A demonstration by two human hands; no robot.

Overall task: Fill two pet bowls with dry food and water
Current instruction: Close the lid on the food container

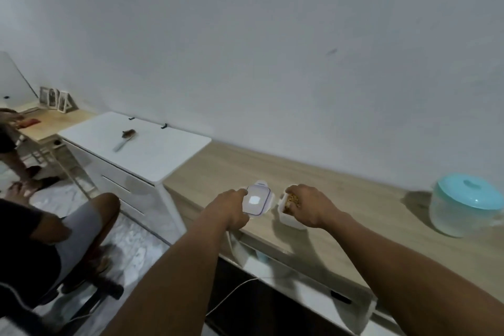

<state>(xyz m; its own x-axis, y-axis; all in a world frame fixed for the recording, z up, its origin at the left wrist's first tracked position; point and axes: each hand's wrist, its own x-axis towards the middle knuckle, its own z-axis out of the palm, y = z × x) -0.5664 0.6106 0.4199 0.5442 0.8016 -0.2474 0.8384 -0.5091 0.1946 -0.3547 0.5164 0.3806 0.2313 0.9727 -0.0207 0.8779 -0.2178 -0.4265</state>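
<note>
A small white container [289, 219] with brown dry food inside stands on the wooden counter [354, 207]. My right hand [308, 206] grips it from the right, fingers curled over its rim. Just left of it my left hand [231, 209] holds the container's square clip lid [257, 200], white with a purple seal, lifted off and facing up. A clear tub with a turquoise lid [463, 204] stands at the counter's right end. No pet bowls are in view.
A white cabinet [141, 144] to the left carries a scoop [125, 139] with brown food in it. Another person sits on a chair [90, 294] at the lower left. A white cable [231, 294] hangs below the counter edge. A wooden desk [51, 120] stands far left.
</note>
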